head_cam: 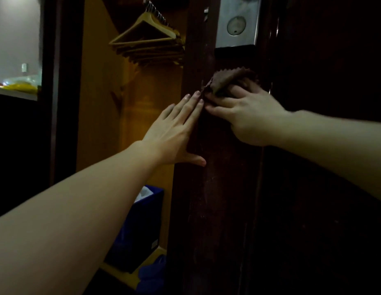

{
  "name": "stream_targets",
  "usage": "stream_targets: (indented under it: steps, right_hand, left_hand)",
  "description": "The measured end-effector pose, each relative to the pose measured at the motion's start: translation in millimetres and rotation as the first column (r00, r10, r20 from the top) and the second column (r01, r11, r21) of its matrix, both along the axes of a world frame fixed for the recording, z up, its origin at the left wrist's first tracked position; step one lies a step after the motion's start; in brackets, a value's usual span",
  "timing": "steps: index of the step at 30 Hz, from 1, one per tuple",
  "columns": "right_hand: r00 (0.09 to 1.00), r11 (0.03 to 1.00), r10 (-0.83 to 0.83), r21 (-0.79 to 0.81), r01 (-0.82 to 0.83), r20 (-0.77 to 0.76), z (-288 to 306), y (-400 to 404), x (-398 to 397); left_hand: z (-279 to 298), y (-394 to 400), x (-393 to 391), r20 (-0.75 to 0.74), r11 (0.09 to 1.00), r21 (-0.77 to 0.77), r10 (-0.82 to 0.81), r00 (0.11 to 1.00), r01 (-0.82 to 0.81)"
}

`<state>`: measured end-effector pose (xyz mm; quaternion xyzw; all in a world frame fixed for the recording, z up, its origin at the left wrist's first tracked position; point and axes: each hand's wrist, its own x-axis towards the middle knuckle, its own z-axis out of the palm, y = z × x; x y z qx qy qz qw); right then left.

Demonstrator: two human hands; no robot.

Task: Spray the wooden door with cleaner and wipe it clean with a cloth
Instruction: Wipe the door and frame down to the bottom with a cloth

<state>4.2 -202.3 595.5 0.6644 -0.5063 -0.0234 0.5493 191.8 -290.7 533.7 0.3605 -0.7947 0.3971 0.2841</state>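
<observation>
Right hand (247, 116) presses a brown cloth (230, 81) against the wooden door (219, 199) edge, just below the metal lock plate (236, 22), fingers curled on it, prob. mid-wipe. Left hand (176, 133) lies flat w/ straight fingers, bracing the door steady.

Both hands on dark wooden door (223, 199), cloth at edge.
R hand (247, 116) presses brown zigzag-edged cloth (228, 80) vs door, fingers curled over it, just below metal lock plate (238, 22). L hand (176, 128) flat on door edge, fingers straight, tips touching cloth corner + R fingers. Beyond edge: open closet w/ wooden hangers (147, 42) up top, blue box (142, 226) low down. Dim light.
</observation>
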Motion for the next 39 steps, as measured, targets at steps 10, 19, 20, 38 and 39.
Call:
stream_targets:
  steps: [10, 19, 20, 38, 39]
  right_hand:
    - [0.980, 0.965, 0.149, 0.238, -0.115, -0.129, -119.3, -0.7, -3.6]
    - [0.999, 0.999, 0.042, 0.025, -0.042, 0.006, -66.8, 1.3, -10.0]
    - [0.997, 0.998, 0.063, 0.005, -0.064, 0.042, -79.3, 0.0, -8.5]
    - [0.998, 0.999, 0.039, 0.030, -0.038, -0.041, -125.1, 2.4, -8.8]
    - [0.999, 0.999, 0.038, 0.014, -0.038, -0.017, -132.9, 1.3, -7.6]
  left_hand:
    - [-19.1, 0.6, 3.9, 0.112, 0.998, -0.018, 0.065, 0.992, -0.063]
    - [-23.9, 5.6, 2.0, 0.148, 0.996, -0.053, 0.082, 0.986, -0.075]
    - [-25.5, 5.5, 1.8, 0.159, 0.996, -0.055, 0.081, 0.984, -0.073]
    - [-73.9, 11.2, 1.8, 0.209, 0.995, -0.071, 0.088, 0.974, -0.074]
    - [-75.1, 11.7, 1.7, 0.205, 0.996, -0.065, 0.075, 0.976, -0.063]
